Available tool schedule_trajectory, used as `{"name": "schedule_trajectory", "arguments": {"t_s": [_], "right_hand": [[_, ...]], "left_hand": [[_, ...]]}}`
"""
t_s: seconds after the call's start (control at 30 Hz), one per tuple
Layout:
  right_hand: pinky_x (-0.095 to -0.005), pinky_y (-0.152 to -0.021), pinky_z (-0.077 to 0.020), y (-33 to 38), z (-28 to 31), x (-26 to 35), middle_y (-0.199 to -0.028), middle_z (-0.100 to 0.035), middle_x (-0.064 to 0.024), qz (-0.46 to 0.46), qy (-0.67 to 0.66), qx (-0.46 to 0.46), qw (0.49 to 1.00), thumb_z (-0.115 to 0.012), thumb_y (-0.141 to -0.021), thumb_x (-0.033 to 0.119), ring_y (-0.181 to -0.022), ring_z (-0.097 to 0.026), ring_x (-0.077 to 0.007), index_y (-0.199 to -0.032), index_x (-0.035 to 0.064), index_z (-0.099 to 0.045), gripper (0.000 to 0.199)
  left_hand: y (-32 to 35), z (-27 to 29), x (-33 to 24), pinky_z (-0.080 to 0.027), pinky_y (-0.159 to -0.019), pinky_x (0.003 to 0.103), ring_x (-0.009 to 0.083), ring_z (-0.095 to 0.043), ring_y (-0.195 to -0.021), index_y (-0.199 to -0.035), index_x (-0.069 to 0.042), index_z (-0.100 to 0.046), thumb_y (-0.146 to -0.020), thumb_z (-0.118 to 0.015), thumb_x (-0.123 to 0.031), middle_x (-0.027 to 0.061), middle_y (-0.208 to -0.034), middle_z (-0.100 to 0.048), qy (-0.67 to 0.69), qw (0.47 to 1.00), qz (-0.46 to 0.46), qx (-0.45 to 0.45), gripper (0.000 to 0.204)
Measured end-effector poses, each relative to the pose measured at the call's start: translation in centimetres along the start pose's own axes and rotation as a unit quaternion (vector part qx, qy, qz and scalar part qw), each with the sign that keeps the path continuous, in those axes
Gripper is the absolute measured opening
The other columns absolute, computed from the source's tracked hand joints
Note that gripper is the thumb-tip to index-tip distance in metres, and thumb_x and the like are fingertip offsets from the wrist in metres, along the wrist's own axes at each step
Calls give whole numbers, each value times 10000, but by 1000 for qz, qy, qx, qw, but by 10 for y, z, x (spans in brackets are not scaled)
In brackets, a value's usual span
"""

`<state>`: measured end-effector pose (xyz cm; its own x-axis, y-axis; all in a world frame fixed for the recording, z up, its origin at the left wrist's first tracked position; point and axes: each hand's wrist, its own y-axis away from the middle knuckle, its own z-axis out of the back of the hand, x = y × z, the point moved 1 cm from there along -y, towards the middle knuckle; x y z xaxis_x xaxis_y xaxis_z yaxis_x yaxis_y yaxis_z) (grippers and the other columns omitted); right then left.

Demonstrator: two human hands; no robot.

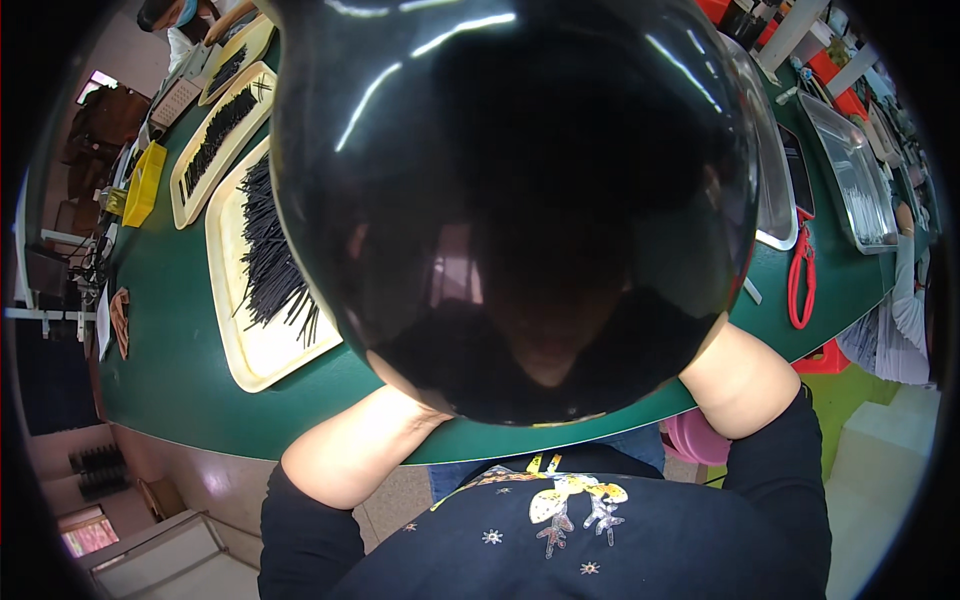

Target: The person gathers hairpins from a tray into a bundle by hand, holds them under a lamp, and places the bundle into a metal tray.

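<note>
A large, round, glossy black thing (520, 220) with light reflections on it fills the middle of the view, and its kind I cannot make out. Both my hands are hidden behind it. My left forearm (350, 445) reaches in under its lower left edge, and my right forearm (745, 380) under its lower right edge. What the hands hold or touch does not show. Just left of the black thing, a cream tray (232, 330) holds a heap of thin black strips (270, 260). Pliers with red handles (801, 285) lie on the green table (160, 370) to the right.
Further cream trays (183, 205) with black strips stand at the far left, near a yellow bin (146, 186). A phone (797, 170) and a clear tray (872, 215) with thin pale pieces lie at the right. Another person (215, 25) sits at the far left.
</note>
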<state>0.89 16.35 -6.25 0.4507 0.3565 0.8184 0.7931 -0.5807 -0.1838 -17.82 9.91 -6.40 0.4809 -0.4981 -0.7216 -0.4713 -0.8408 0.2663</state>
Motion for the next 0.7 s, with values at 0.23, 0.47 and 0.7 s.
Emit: {"name": "schedule_trajectory", "arguments": {"t_s": [0.23, 0.47, 0.7], "right_hand": [[-264, -696, -512, 1, -5, 5, -868, -678, -84, 34, 118, -69, 990, -611, -874, 23, -771, -625, -126, -989, -41, -655, 139], [-272, -676, -510, 2, 10, 10, -866, -677, -119, 56, 168, 1, 984, -573, -904, 74, -735, -630, -149, -975, -53, -644, 162], [-287, -694, -510, 5, 3, 7, -838, -670, -168, 60, 40, -95, 993, -502, -938, 125, -715, -628, -177, -931, -69, -639, 238]], "left_hand": [[-1, 8, 6, -493, -567, 274, 154, -595, -574, -1050, 45, -538, -921, -600, -148, 87, -727, -609, -3, 999, -8, 39, 241], [-1, 6, 8, -506, -571, 272, 147, -603, -590, -1065, 39, -529, -925, -586, -150, 89, -765, -615, -32, 999, -12, 21, 242], [-3, 10, 2, -517, -588, 276, 153, -611, -614, -1080, 31, -535, -937, -554, -136, 89, -818, -621, 13, 999, 14, 38, 221]]}}
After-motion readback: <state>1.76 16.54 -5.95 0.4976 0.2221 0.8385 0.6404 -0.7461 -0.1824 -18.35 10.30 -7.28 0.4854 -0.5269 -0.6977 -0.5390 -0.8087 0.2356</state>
